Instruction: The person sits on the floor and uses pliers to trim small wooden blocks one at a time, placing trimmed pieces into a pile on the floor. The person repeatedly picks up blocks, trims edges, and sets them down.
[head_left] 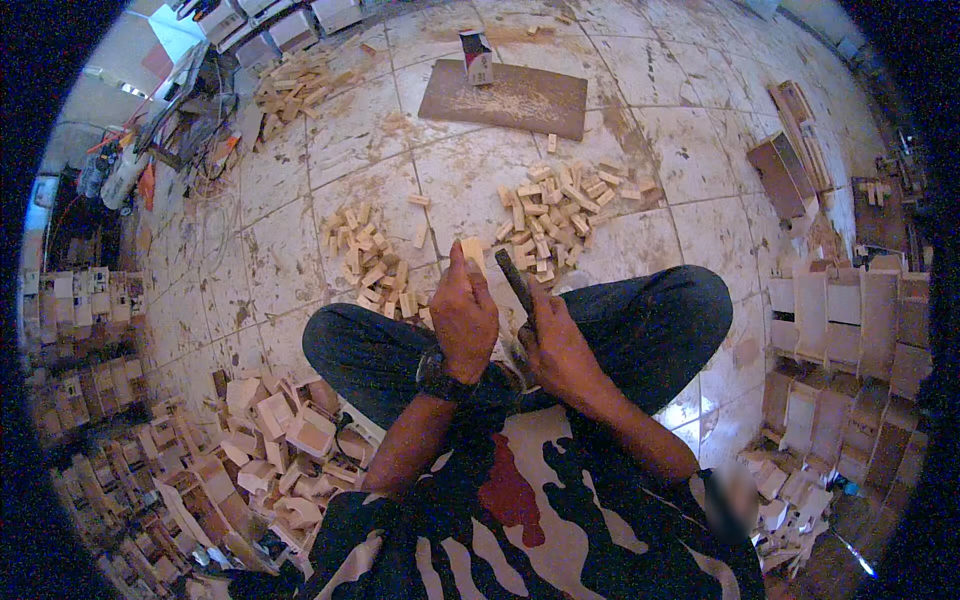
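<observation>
My left hand (465, 325) is closed around a small pale wooden block (473, 252), its index finger stretched along the block's side. In my right hand (555, 340) is a long dark file-like bar (513, 279), its rounded end pointing up and to the left. The bar's tip is close to the block's right side; I cannot tell whether they touch. Both hands are above my crossed legs. Past my left hand lies a loose pile of small wooden blocks (372, 262), and a second pile of blocks (550, 222) lies just beyond the bar.
A brown board (545, 105) covered with shavings lies on the tiled floor (400, 165), with a small carton (476, 58) standing on it. More wood pieces (290, 95) are heaped at far left. Larger cut wooden parts (275, 430) are piled at my left, and wooden pieces (830, 310) are stacked at right.
</observation>
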